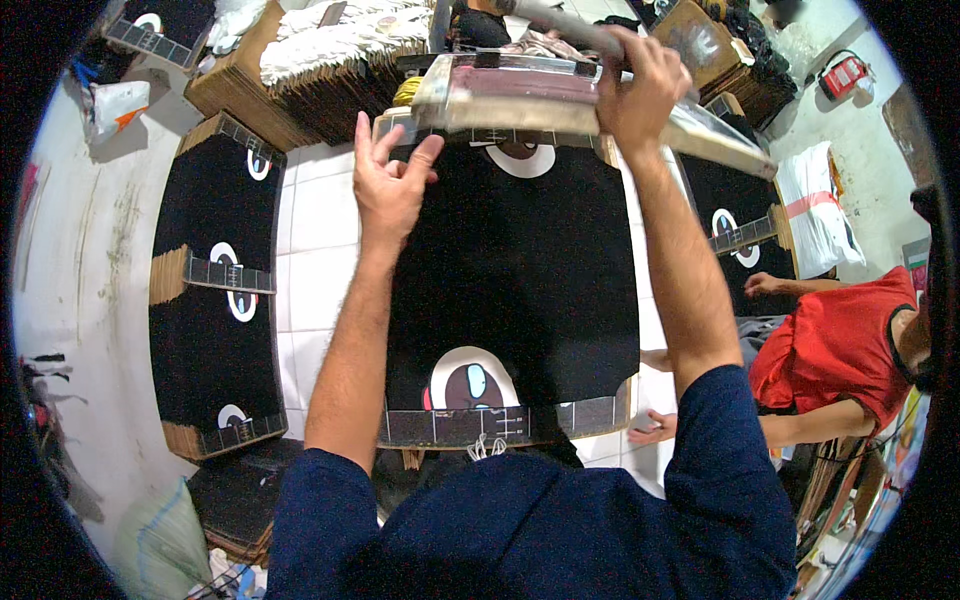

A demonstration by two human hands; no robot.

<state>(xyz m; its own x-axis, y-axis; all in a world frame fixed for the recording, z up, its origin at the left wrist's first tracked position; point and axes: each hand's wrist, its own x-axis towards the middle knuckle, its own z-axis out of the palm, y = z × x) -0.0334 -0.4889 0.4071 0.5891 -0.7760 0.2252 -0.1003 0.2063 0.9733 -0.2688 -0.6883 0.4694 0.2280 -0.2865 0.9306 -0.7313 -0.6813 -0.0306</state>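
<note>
My right hand [645, 90] is closed on a wooden-edged printing screen [530, 116], which is tilted above the far end of the board. A blurred grey bar [570, 25] runs up to the same hand; I cannot tell whether the hand grips it too. Apart from the screen's left end, my left hand [388, 190] is raised with fingers spread and nothing in it. Beneath both arms lies black cloth [510, 260] on a board. A printed eye [472, 382] shows at its near end, and another [525, 158] sits partly under the screen at the far end.
Boards with black cloth and printed eyes stand at the left [210, 340] and right [700, 185]. A person in a red top [840, 340] is close on the right. Stacked white pieces [345, 50] lie at the back. A fire extinguisher [842, 75] is at the far right.
</note>
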